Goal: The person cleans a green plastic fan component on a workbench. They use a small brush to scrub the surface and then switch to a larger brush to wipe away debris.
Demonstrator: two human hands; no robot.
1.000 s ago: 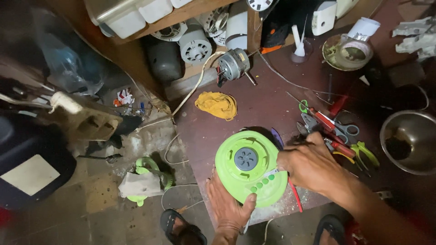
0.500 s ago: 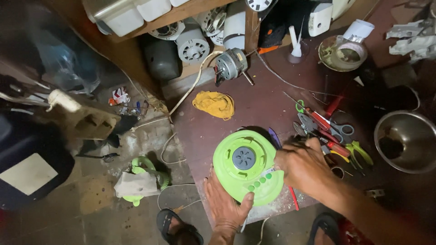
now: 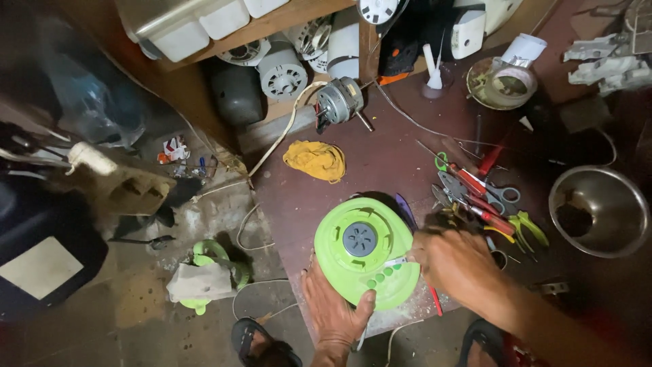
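A round bright green plastic appliance base (image 3: pixel 363 248) with a grey hub in its middle lies on the dark red board (image 3: pixel 380 163). My left hand (image 3: pixel 336 309) grips its near rim from below, fingers spread against the edge. At the base's right edge, my right hand (image 3: pixel 458 261) is closed with its fingertips pinching a small white piece by the row of green buttons. A purple-handled tool (image 3: pixel 405 211) pokes out from behind the base.
A yellow rag (image 3: pixel 316 160), an electric motor with a white cord (image 3: pixel 337 102), a pile of pliers, scissors and screwdrivers (image 3: pixel 485 200) and a steel bowl (image 3: pixel 598 211) sit around. A second green part (image 3: pixel 204 275) lies on the floor at left. My sandalled feet are at the bottom.
The view has shifted slightly. My right hand has moved a little along the base's right edge; my left hand keeps its grip on the near rim.
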